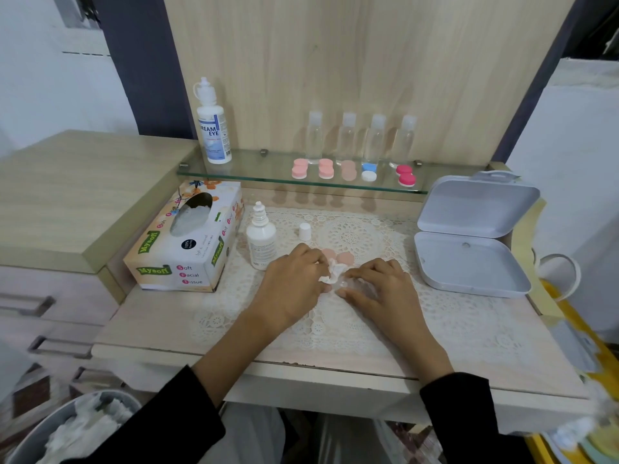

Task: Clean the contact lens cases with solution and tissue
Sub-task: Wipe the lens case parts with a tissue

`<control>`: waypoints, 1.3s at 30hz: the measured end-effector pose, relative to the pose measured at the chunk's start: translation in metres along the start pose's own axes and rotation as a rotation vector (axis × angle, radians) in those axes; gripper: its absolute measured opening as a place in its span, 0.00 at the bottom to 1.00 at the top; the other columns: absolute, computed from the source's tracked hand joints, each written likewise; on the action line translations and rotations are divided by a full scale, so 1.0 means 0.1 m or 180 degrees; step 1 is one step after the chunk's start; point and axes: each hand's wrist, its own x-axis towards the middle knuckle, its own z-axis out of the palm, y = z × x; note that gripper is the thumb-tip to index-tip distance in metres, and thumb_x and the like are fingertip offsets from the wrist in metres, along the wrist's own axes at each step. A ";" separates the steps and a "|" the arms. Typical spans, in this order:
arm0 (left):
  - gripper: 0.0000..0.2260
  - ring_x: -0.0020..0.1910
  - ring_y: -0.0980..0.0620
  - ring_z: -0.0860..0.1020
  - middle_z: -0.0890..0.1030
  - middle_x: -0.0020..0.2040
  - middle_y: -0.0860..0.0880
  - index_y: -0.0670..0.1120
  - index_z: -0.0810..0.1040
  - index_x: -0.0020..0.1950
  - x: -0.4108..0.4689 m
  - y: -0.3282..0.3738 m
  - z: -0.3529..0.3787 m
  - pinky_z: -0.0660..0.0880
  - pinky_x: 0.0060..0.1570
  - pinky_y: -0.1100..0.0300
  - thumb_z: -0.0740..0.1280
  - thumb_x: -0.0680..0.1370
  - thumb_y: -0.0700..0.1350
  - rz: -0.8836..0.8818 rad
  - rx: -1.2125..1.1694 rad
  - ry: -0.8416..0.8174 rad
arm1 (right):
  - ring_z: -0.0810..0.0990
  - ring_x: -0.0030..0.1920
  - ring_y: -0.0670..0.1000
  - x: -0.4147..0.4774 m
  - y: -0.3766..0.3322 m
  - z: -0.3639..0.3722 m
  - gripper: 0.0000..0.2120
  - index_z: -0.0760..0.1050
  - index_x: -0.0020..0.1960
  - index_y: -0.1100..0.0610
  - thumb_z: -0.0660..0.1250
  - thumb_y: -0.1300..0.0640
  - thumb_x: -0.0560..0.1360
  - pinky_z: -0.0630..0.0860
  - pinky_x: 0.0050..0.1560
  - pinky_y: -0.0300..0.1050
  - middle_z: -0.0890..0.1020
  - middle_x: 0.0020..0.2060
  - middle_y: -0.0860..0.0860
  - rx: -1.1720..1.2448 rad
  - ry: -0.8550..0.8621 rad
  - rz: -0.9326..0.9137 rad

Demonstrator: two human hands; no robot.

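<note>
Two hands meet over the middle of a lace mat spread on the desk. Off the desk's near-left corner stands a grey bin holding crumpled white paper. At the desk's left edge a tissue box lies at an angle. Above it, on the left end of a glass shelf along the back edge, a large solution bottle stands upright. Just right of the box, a small solution bottle stands upright with its nozzle bare, and its white cap sits apart on the mat.

The left hand has its fingers curled round a crumpled tissue, which is pressed toward the clear lens case on the mat. Two peach caps lie flat just behind the tissue. The right hand pinches the lens case with bent fingertips and thumb and steadies it against the mat.

Further back, the shelf carries a row of closed lens cases in pink, peach, blue-and-white and magenta, with four clear bottles behind them. At the desk's right edge a white box lies open, its lid tilted back.
</note>
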 end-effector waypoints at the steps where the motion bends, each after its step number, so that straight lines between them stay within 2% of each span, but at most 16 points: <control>1: 0.12 0.61 0.56 0.70 0.76 0.58 0.57 0.49 0.80 0.58 0.03 0.00 0.00 0.67 0.42 0.64 0.66 0.77 0.51 -0.0013 0.0056 -0.0085 | 0.71 0.49 0.47 0.00 0.00 0.01 0.18 0.82 0.53 0.47 0.67 0.38 0.68 0.71 0.52 0.52 0.77 0.44 0.41 0.0012 0.0005 0.0006; 4: 0.12 0.59 0.58 0.69 0.75 0.58 0.57 0.49 0.78 0.58 0.08 0.00 0.00 0.66 0.40 0.63 0.65 0.77 0.51 -0.0053 0.0158 -0.0197 | 0.71 0.49 0.47 0.00 0.00 0.01 0.18 0.82 0.52 0.46 0.67 0.38 0.68 0.71 0.52 0.52 0.77 0.44 0.41 0.0015 0.0002 0.0014; 7: 0.12 0.57 0.58 0.70 0.75 0.57 0.58 0.49 0.77 0.58 0.05 -0.02 0.04 0.66 0.39 0.62 0.66 0.77 0.51 -0.0271 -0.0055 -0.0171 | 0.71 0.49 0.47 0.00 0.00 0.01 0.18 0.82 0.52 0.46 0.68 0.38 0.68 0.72 0.52 0.52 0.77 0.44 0.41 0.0006 0.0000 0.0007; 11: 0.11 0.57 0.56 0.71 0.75 0.56 0.57 0.47 0.78 0.56 0.00 -0.06 0.11 0.71 0.45 0.60 0.67 0.76 0.49 -0.0406 -0.0452 -0.0080 | 0.71 0.49 0.47 0.00 -0.02 0.00 0.16 0.82 0.53 0.47 0.70 0.41 0.69 0.72 0.52 0.52 0.77 0.44 0.41 0.0012 0.0004 0.0018; 18: 0.09 0.53 0.50 0.74 0.79 0.51 0.51 0.42 0.80 0.49 -0.06 -0.10 0.26 0.69 0.54 0.57 0.73 0.72 0.43 -0.0869 -0.1798 0.0136 | 0.71 0.49 0.47 0.00 -0.02 -0.01 0.20 0.82 0.53 0.46 0.66 0.36 0.68 0.72 0.51 0.52 0.77 0.44 0.41 -0.0006 -0.0047 0.0007; 22: 0.05 0.45 0.55 0.76 0.79 0.47 0.53 0.44 0.80 0.45 -0.08 -0.10 0.23 0.71 0.48 0.62 0.73 0.72 0.43 -0.1149 -0.2688 0.0330 | 0.71 0.49 0.47 -0.01 -0.02 -0.02 0.19 0.82 0.53 0.46 0.67 0.37 0.69 0.71 0.51 0.52 0.77 0.44 0.40 -0.0033 -0.0010 -0.0006; 24: 0.09 0.46 0.49 0.77 0.79 0.48 0.53 0.44 0.80 0.47 -0.10 -0.11 0.20 0.72 0.48 0.56 0.72 0.73 0.48 -0.1252 -0.3043 0.0478 | 0.71 0.50 0.47 -0.01 -0.03 -0.02 0.18 0.82 0.53 0.46 0.67 0.38 0.69 0.71 0.52 0.52 0.77 0.44 0.40 -0.0052 -0.0005 -0.0006; 27: 0.21 0.50 0.41 0.76 0.79 0.52 0.52 0.43 0.80 0.57 -0.12 -0.12 0.18 0.73 0.50 0.48 0.67 0.73 0.58 -0.1175 -0.3139 0.0611 | 0.71 0.51 0.47 -0.02 -0.05 -0.02 0.18 0.82 0.53 0.46 0.66 0.38 0.69 0.70 0.53 0.52 0.76 0.46 0.39 -0.0098 -0.0025 0.0001; 30: 0.22 0.50 0.42 0.75 0.77 0.53 0.49 0.43 0.79 0.59 -0.11 -0.11 0.16 0.72 0.48 0.52 0.63 0.74 0.58 -0.1037 -0.3129 0.0675 | 0.71 0.52 0.45 -0.02 -0.07 -0.03 0.22 0.80 0.56 0.46 0.66 0.36 0.68 0.70 0.54 0.50 0.75 0.48 0.39 -0.0142 -0.0044 0.0011; 32: 0.20 0.50 0.45 0.75 0.76 0.52 0.48 0.45 0.79 0.58 -0.11 -0.09 0.15 0.71 0.48 0.58 0.62 0.75 0.57 -0.0997 -0.3151 0.0724 | 0.71 0.53 0.44 -0.03 -0.09 -0.04 0.23 0.77 0.59 0.46 0.69 0.37 0.69 0.69 0.55 0.47 0.75 0.51 0.38 -0.0074 0.0023 0.0007; 35: 0.14 0.50 0.50 0.77 0.79 0.50 0.51 0.47 0.79 0.56 -0.13 -0.07 0.13 0.72 0.47 0.65 0.66 0.76 0.53 -0.1001 -0.3373 0.0714 | 0.71 0.56 0.42 -0.06 -0.13 -0.08 0.18 0.74 0.60 0.45 0.72 0.44 0.72 0.70 0.57 0.47 0.74 0.53 0.37 0.0212 0.0286 -0.0158; 37: 0.09 0.50 0.54 0.78 0.81 0.50 0.57 0.50 0.78 0.54 -0.13 -0.05 0.10 0.73 0.49 0.66 0.68 0.75 0.49 -0.1026 -0.3552 0.0680 | 0.72 0.56 0.43 -0.08 -0.17 -0.11 0.15 0.74 0.59 0.47 0.70 0.47 0.74 0.71 0.56 0.48 0.75 0.53 0.39 0.0393 0.0395 -0.0323; 39: 0.08 0.49 0.55 0.79 0.81 0.48 0.58 0.50 0.77 0.52 -0.14 -0.03 0.09 0.74 0.47 0.66 0.70 0.74 0.46 -0.0982 -0.3710 0.0703 | 0.74 0.54 0.46 -0.10 -0.19 -0.13 0.13 0.75 0.59 0.50 0.68 0.48 0.76 0.72 0.53 0.49 0.76 0.52 0.41 0.0401 0.0445 -0.0589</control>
